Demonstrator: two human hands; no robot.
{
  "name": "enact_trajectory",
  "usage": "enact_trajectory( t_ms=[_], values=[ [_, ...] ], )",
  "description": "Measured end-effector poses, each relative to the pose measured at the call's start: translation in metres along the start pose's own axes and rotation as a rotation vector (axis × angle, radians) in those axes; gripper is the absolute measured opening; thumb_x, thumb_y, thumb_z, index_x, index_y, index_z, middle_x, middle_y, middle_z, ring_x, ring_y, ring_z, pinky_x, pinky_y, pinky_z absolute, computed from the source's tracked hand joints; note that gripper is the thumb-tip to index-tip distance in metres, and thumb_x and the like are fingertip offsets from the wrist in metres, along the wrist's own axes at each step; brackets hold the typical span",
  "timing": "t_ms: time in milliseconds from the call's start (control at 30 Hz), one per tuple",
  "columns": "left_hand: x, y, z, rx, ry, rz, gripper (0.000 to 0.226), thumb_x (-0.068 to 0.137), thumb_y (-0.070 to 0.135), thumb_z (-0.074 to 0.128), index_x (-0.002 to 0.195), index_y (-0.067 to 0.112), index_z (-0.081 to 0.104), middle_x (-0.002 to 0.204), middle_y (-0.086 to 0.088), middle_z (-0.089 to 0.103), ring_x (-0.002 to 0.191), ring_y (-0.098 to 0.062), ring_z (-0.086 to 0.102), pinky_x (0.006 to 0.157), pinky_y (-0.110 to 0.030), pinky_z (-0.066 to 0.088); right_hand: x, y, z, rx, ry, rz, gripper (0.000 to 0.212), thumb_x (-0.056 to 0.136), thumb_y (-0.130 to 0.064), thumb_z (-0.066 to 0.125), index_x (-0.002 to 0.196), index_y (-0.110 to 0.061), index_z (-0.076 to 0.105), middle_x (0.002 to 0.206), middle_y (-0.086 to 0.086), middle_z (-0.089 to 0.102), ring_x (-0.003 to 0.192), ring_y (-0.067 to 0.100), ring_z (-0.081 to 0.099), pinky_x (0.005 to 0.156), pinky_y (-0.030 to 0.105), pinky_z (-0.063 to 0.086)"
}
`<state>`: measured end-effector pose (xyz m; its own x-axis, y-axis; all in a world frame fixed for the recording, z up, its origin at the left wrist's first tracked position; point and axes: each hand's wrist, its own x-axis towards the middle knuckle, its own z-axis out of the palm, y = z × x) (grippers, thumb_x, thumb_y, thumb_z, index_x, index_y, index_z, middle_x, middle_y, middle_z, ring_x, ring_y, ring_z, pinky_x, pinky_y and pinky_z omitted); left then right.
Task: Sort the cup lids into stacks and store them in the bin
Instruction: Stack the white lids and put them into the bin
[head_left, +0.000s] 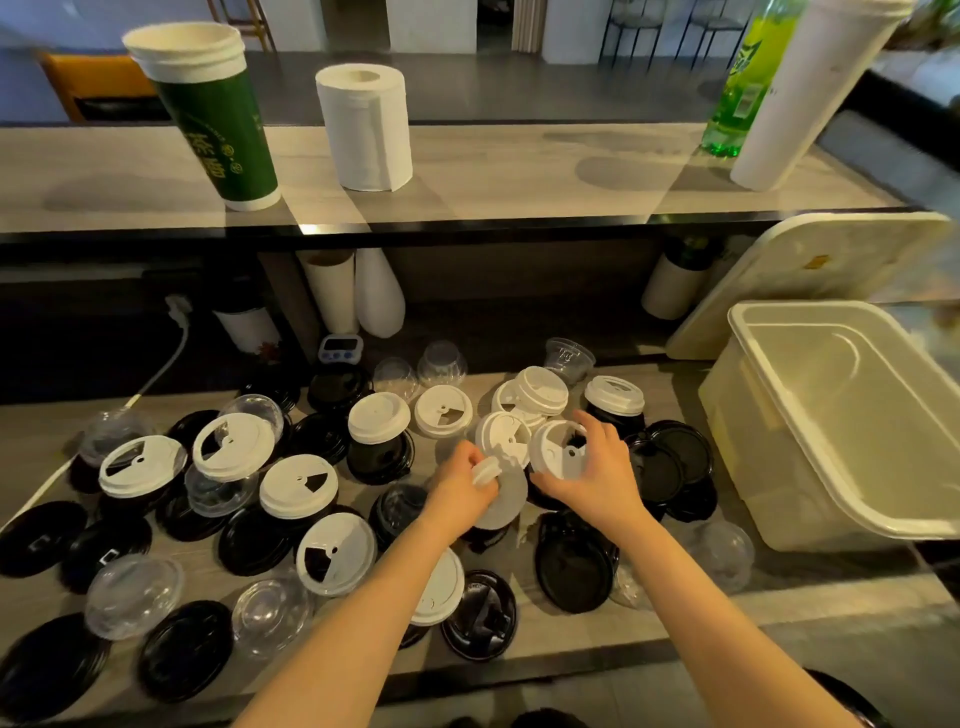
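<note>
Several white, black and clear cup lids lie scattered over the lower counter (467, 644). My left hand (460, 486) grips a white lid (501, 496) near the middle, fingers curled over its raised edge. My right hand (597, 475) holds a second white lid (558, 449) tilted on edge just to the right, close to the first. More white lids (540, 392) sit in a loose pile behind my hands. The white plastic bin (779, 415) stands at the right with nothing visible inside.
The bin's lid (810, 275) leans behind the bin. On the upper shelf stand a green paper cup stack (218, 119), a paper towel roll (366, 124), a green bottle (748, 78) and a white cup stack (815, 93). A small timer (340, 348) sits at the back.
</note>
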<state>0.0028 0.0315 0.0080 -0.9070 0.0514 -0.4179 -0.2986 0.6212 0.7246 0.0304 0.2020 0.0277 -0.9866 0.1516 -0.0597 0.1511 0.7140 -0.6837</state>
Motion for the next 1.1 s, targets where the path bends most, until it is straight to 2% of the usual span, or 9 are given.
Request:
enact_trajectory(
  t_ms=[133,233,333,467,600,733,867,967,1100],
  values=[
    [-0.009,0.004,-0.013,-0.349,0.122,0.001,0.019,0.084,0.009,0.063,0.091,0.014,0.046,0.081,-0.001,0.055,0.085,-0.023,0.056,0.069,-0.029,0.044,-0.007,-0.010,-0.003,0.084,-0.032,-0.009,0.091,0.067,-0.040,0.081,0.141,-0.022,0.032,0.135,-0.002,0.033,0.124,0.015,0.039,0.091,0.021,0.032],
    [-0.014,0.008,-0.023,-0.626,0.197,-0.079,0.024,0.083,0.004,0.064,0.103,0.012,0.053,0.098,-0.010,0.061,0.093,-0.026,0.059,0.084,-0.038,0.049,-0.012,-0.021,-0.003,0.159,-0.068,-0.040,0.091,0.068,-0.035,0.082,0.142,-0.022,0.031,0.133,-0.004,0.030,0.126,0.013,0.034,0.095,0.019,0.029],
    [-0.022,0.006,-0.032,-0.900,0.147,-0.160,0.026,0.087,0.003,0.059,0.113,0.005,0.056,0.101,-0.015,0.063,0.091,-0.027,0.062,0.085,-0.042,0.052,-0.018,-0.033,0.001,0.224,-0.054,-0.074,0.093,0.067,-0.032,0.083,0.143,-0.022,0.030,0.139,-0.004,0.031,0.129,0.010,0.033,0.099,0.019,0.027],
    [-0.038,0.004,-0.038,-1.161,-0.012,-0.193,0.019,0.093,0.009,0.049,0.106,0.003,0.062,0.091,-0.015,0.070,0.085,-0.025,0.066,0.073,-0.036,0.053,-0.029,-0.051,0.008,0.287,-0.102,-0.139,0.097,0.067,-0.029,0.084,0.145,-0.021,0.026,0.144,-0.007,0.031,0.129,0.009,0.034,0.105,0.024,0.031],
    [-0.051,0.004,-0.038,-1.197,-0.140,-0.184,0.027,0.096,0.016,0.046,0.111,0.004,0.065,0.103,-0.016,0.071,0.093,-0.026,0.067,0.074,-0.034,0.055,-0.037,-0.060,0.013,0.277,-0.169,-0.190,0.097,0.066,-0.036,0.083,0.144,-0.025,0.026,0.138,-0.015,0.032,0.124,0.004,0.034,0.097,0.020,0.032],
    [-0.053,-0.001,-0.035,-1.186,-0.103,-0.196,0.034,0.095,0.019,0.047,0.125,0.004,0.056,0.117,-0.019,0.065,0.106,-0.030,0.064,0.071,-0.033,0.056,-0.040,-0.059,0.014,0.213,-0.174,-0.249,0.093,0.066,-0.045,0.081,0.141,-0.028,0.030,0.140,-0.013,0.035,0.126,0.004,0.037,0.097,0.019,0.034],
    [-0.059,0.001,-0.031,-1.172,-0.115,-0.181,0.036,0.098,0.024,0.041,0.125,0.004,0.056,0.122,-0.020,0.062,0.111,-0.031,0.060,0.081,-0.037,0.051,-0.042,-0.059,0.008,0.075,-0.174,-0.341,0.097,0.066,-0.045,0.080,0.145,-0.025,0.028,0.145,-0.009,0.033,0.130,0.004,0.030,0.102,0.017,0.025],
    [-0.068,0.004,-0.030,-1.167,-0.186,-0.138,0.044,0.102,0.033,0.027,0.117,0.006,0.059,0.112,-0.017,0.067,0.103,-0.027,0.062,0.086,-0.037,0.049,-0.045,-0.057,0.004,-0.017,-0.192,-0.395,0.100,0.065,-0.044,0.081,0.147,-0.024,0.027,0.149,-0.009,0.030,0.137,0.010,0.024,0.106,0.019,0.019],
    [-0.074,0.003,-0.030,-1.086,-0.288,-0.035,0.036,0.100,0.021,0.036,0.125,0.003,0.054,0.105,-0.012,0.065,0.092,-0.019,0.063,0.065,-0.027,0.052,-0.047,-0.051,0.001,-0.056,-0.165,-0.430,0.100,0.063,-0.046,0.081,0.146,-0.025,0.029,0.146,-0.009,0.033,0.135,0.012,0.028,0.105,0.020,0.022]
  ],
)
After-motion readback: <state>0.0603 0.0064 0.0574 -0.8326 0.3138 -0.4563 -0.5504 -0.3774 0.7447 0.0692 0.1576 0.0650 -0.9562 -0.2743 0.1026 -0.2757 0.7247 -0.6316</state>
